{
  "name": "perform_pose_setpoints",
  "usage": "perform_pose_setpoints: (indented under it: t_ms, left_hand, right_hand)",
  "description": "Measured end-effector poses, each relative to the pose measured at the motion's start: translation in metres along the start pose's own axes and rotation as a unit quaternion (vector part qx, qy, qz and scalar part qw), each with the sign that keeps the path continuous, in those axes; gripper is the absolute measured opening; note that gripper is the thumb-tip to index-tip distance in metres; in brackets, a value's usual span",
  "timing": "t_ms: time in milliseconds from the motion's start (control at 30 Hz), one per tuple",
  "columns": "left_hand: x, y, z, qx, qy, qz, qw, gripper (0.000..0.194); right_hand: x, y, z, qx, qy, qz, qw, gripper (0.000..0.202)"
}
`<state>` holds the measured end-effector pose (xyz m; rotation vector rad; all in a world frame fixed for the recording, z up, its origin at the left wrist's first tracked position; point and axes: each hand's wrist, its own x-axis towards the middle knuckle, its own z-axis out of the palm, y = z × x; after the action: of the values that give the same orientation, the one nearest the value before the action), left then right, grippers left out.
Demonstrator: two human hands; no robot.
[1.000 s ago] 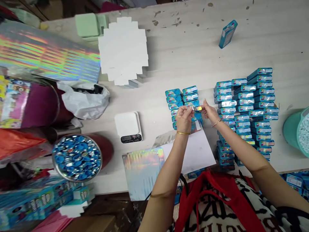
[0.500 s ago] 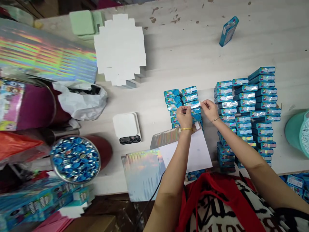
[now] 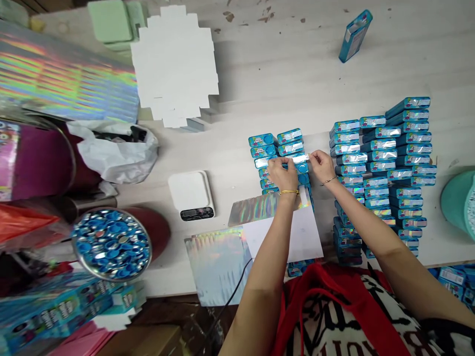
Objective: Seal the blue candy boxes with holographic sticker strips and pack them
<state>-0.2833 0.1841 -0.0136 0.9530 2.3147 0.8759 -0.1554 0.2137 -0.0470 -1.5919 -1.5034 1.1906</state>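
My left hand (image 3: 282, 173) and my right hand (image 3: 322, 165) pinch a small shiny strip (image 3: 298, 158) between them. The strip lies over the upper edge of one of the blue boxes (image 3: 290, 147) standing in two columns. Below my left hand, a white sheet (image 3: 308, 232) with a silvery holographic band (image 3: 254, 209) covers part of these columns. More blue boxes (image 3: 382, 155), many with shiny strips on top, stand in rows to the right of my right hand.
A white scale (image 3: 190, 192), a stack of white cut card (image 3: 176, 66) and a bucket of blue-and-silver pieces (image 3: 112, 244) are on the left. One blue box (image 3: 355, 37) stands at the back; a teal bucket (image 3: 458, 198) is at the right.
The view has shifted slightly. My left hand has spread its fingers a little over the left column, and the strip still lies between both hands.
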Motion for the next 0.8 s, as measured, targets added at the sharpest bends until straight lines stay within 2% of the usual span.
perform_pose_setpoints:
  t_ms: [167, 367, 533, 800]
  left_hand:
    - [0.000, -0.002, 0.003, -0.043, 0.011, 0.004, 0.999, 0.011]
    - [0.004, -0.003, 0.004, -0.036, 0.007, -0.011, 0.999, 0.011]
    - [0.008, -0.004, 0.001, -0.081, 0.007, -0.035, 0.996, 0.012]
    - [0.008, -0.004, 0.002, -0.087, 0.007, -0.029, 0.996, 0.014]
  right_hand:
    - [0.001, 0.002, 0.002, 0.008, 0.000, 0.012, 1.000, 0.030]
    - [0.000, 0.003, 0.007, 0.049, -0.003, 0.045, 0.998, 0.034]
    - [-0.002, 0.001, 0.009, 0.081, 0.015, 0.028, 0.996, 0.030]
    - [-0.003, 0.005, 0.017, 0.145, 0.011, 0.083, 0.986, 0.030]
